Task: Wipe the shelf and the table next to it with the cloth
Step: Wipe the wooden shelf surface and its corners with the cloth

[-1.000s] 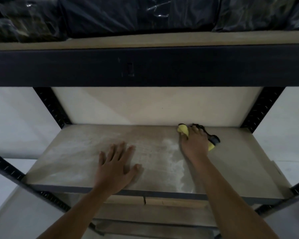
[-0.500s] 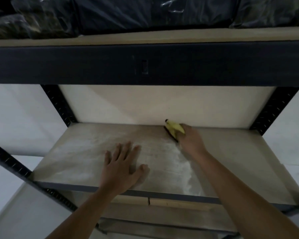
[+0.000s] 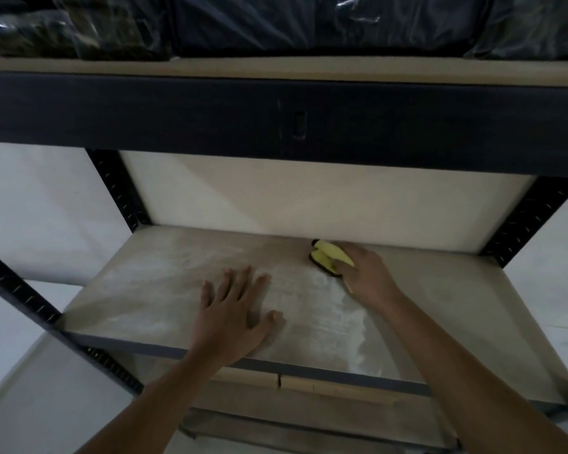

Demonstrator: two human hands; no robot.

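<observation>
A dusty pale wooden shelf board [image 3: 151, 283] sits in a black metal rack. My right hand [image 3: 366, 276] grips a yellow cloth with a dark edge [image 3: 329, 258] and presses it on the board near the back wall. My left hand [image 3: 235, 316] lies flat on the board near its front edge, fingers spread. A whitish dust streak [image 3: 345, 322] runs from the cloth toward the front edge. No table is in view.
The upper shelf beam [image 3: 276, 122] hangs low above the hands, with black plastic-wrapped bundles [image 3: 309, 24] on top. Black perforated uprights [image 3: 122, 191] stand at the back corners. A lower shelf [image 3: 309, 421] shows below. White walls flank the rack.
My right hand has slid the cloth leftward along the back of the board, then drawn it slightly nearer. The left hand stayed flat in place.
</observation>
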